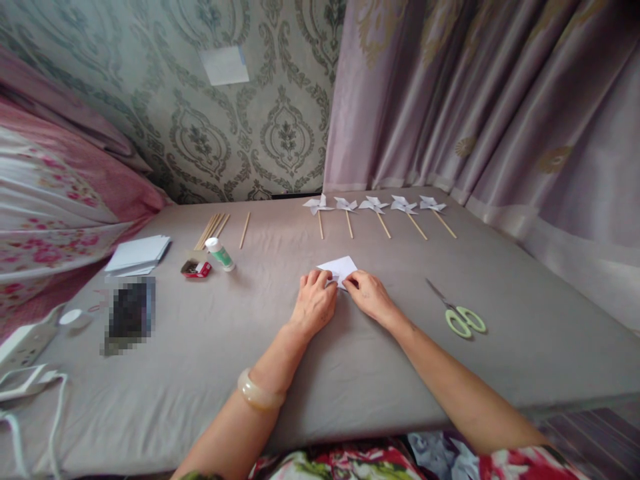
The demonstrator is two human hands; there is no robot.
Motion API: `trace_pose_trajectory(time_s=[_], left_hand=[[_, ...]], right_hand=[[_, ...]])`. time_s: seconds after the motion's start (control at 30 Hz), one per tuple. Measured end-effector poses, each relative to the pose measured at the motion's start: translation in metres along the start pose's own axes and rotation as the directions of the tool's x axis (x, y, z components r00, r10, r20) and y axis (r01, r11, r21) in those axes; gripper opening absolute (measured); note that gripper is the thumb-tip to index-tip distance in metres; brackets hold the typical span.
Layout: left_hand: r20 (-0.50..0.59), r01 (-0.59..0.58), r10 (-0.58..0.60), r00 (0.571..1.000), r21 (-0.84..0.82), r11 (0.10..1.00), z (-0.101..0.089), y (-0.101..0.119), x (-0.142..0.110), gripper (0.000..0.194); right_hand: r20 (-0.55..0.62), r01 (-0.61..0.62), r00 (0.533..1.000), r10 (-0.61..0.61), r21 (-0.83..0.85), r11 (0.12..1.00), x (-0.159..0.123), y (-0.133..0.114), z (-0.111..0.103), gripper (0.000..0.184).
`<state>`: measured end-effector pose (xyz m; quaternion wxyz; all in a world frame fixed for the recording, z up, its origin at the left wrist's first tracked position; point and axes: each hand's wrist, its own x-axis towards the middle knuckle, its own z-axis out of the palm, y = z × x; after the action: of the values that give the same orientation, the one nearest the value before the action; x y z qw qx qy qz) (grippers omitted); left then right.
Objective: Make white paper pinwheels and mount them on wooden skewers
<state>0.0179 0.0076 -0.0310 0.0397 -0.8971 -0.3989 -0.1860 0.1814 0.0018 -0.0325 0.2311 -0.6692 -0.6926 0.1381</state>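
Observation:
A small sheet of white paper (344,265) lies on the grey cloth in front of me, one part seeming folded up at its near side. My left hand (316,301) has its fingers curled over the paper's left near edge. At the right near corner, my right hand (369,293) pinches the paper between thumb and fingers. The near part of the sheet is partly hidden by both hands. To the right of my hands lie scissors (457,317) with light green handles, their blades pointing away and left.
Several white paper pinwheels (374,205) on sticks lie in a row at the back. Farther left are wooden sticks (213,230), a glue stick (220,255), a small red box (195,269), stacked paper (139,255), a blurred dark object (131,313) and a power strip (30,340) with cables.

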Motion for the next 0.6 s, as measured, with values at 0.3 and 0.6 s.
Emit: trace_pose_trajectory(time_s=[0.3,0.6], left_hand=[[0.124,-0.091,0.087,0.988,0.026,0.995,0.006,0.005,0.005,0.025],[0.159,-0.021,0.021,0.987,-0.001,1.000,0.000,0.010,0.008,0.027]], right_hand=[[0.021,-0.031,0.999,0.033,-0.091,0.995,0.011,0.001,0.002,0.016],[0.034,-0.034,0.999,0.039,-0.129,0.991,0.018,0.004,0.001,0.017]])
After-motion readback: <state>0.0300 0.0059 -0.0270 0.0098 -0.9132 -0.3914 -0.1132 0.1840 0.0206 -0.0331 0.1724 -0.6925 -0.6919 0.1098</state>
